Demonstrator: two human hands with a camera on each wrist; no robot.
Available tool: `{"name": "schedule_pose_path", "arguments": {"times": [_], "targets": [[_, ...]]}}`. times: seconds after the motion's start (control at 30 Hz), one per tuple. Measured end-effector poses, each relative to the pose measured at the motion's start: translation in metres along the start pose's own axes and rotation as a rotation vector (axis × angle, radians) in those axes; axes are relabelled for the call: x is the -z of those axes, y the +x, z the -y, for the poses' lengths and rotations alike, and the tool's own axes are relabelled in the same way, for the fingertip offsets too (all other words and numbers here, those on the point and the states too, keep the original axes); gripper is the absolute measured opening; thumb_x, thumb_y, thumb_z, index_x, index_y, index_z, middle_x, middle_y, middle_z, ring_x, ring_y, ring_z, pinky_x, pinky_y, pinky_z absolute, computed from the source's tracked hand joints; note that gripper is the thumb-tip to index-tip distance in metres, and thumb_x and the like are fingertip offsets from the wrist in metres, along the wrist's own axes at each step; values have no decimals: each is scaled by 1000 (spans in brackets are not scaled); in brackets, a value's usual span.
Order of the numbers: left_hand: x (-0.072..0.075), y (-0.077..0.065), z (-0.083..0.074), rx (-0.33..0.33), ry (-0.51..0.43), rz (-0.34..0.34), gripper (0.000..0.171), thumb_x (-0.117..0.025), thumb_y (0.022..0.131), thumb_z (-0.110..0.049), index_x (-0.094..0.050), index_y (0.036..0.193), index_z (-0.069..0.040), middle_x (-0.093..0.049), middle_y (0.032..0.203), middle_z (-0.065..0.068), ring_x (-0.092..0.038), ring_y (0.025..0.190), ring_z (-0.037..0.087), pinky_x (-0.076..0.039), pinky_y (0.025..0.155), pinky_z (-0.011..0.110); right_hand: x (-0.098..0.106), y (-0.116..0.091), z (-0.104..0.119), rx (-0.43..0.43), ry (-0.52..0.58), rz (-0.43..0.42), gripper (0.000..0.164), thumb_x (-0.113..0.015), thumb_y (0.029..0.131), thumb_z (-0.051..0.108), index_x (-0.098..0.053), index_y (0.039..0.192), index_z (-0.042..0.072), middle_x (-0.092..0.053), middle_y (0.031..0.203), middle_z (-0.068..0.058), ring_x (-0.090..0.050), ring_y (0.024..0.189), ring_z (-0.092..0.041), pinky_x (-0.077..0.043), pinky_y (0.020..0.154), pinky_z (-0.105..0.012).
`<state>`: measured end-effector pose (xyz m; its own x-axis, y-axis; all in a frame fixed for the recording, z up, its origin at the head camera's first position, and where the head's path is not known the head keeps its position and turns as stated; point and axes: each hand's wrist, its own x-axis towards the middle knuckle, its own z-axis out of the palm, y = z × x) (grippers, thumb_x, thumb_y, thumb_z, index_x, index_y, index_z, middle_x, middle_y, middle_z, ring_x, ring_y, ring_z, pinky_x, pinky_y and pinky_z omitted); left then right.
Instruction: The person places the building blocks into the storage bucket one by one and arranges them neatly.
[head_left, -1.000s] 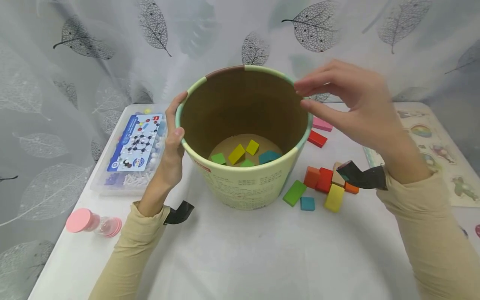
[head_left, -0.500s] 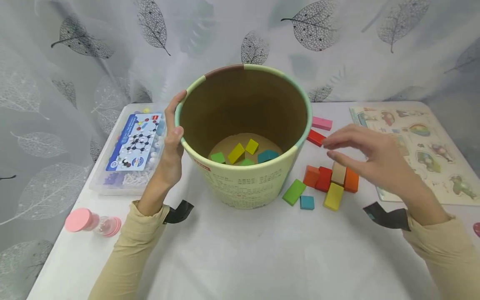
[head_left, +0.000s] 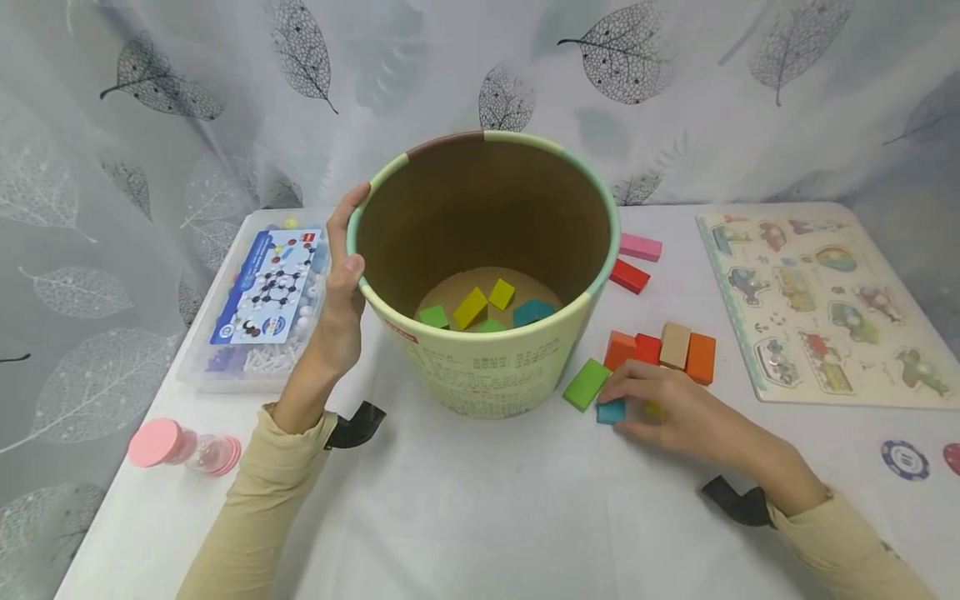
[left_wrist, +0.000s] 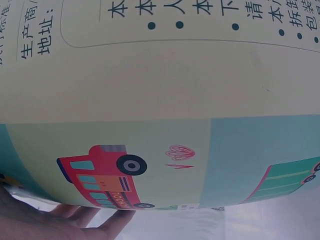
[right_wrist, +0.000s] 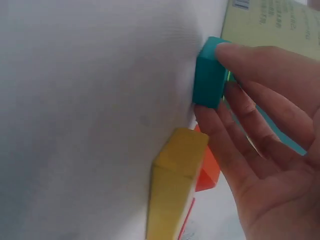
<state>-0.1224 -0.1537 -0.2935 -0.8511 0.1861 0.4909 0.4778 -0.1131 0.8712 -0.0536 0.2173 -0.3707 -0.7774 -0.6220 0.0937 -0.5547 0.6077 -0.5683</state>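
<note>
From my end, I see the left hand (head_left: 337, 321) gripping the bucket (head_left: 487, 371) at its left rim, the bucket upright on the table (head_left: 495, 500). The right hand (head_left: 671, 410) pinches the blue block (head_left: 611, 412) between thumb and fingers, just beside the green block (head_left: 587, 385), near the bucket's base; I can't tell whether it touches the tabletop. My right wrist view puts the yellow block (right_wrist: 172, 187) close to those fingers.
</note>
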Motion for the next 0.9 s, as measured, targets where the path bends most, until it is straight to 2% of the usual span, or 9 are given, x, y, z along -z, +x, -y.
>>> {"name": "schedule_pose_path", "arguments": {"times": [0.2, 0.33, 0.47, 0.6, 0.73, 0.8, 0.9], "targets": [[-1, -1, 0, 4, -18, 8, 79, -47, 88, -56, -19, 153, -21, -30, 155, 11, -29, 140, 37, -21, 114, 52, -5, -3, -1, -24, 4, 7, 36, -83, 73, 9, -72, 106, 19, -63, 107, 14, -60, 97, -4, -56, 83, -26], [-1, -1, -1, 7, -9, 4, 79, -46, 88, -57, -19, 153, -21, -29, 155, 10, -29, 140, 36, -20, 114, 52, -4, -1, 1, -42, 2, 72, 36, -82, 75, 10, -71, 108, 20, -64, 109, 12, -60, 99, -7, -56, 85, -27], [-1, -1, -1, 4, -7, 5, 79, -46, 88, -57, -19, 153, -21, -29, 155, 11, -28, 141, 37, -19, 114, 54, 4, 2, 6, -7, -2, 126, 34, -80, 78, 11, -71, 108, 22, -63, 109, 14, -59, 100, -6, -55, 85, -26], [-1, -1, -1, -9, -2, 9, 79, -45, 89, -57, -19, 153, -21, -28, 156, 12, -28, 141, 38, -19, 114, 55, 27, 4, 11, 76, 44, 74, 41, -81, 75, 7, -70, 109, 26, -64, 109, 16, -58, 101, -2, -53, 85, -22], [0, -2, -1, -15, 10, 4, 78, -44, 89, -57, -18, 153, -20, -28, 156, 11, -28, 140, 38, -19, 114, 55, 64, 11, 18, 203, 173, -12, 52, -83, 69, -2, -69, 114, 21, -66, 110, 11, -58, 103, -4, -49, 86, -17], [0, -2, -1, -12, 6, 4, 77, -44, 89, -56, -19, 153, -21, -29, 156, 10, -28, 140, 37, -19, 113, 54, 83, 17, 22, 303, 269, -51, 54, -83, 65, -8, -69, 114, 11, -67, 110, 2, -58, 103, -9, -49, 87, -17], [0, -1, -1, -11, -18, 9, 77, -45, 89, -54, -19, 153, -21, -29, 155, 12, -28, 140, 38, -20, 114, 53, 110, 28, 32, 439, 381, -117, 48, -83, 65, -9, -68, 110, -5, -68, 110, -9, -60, 105, -16, -50, 90, -17]]}}
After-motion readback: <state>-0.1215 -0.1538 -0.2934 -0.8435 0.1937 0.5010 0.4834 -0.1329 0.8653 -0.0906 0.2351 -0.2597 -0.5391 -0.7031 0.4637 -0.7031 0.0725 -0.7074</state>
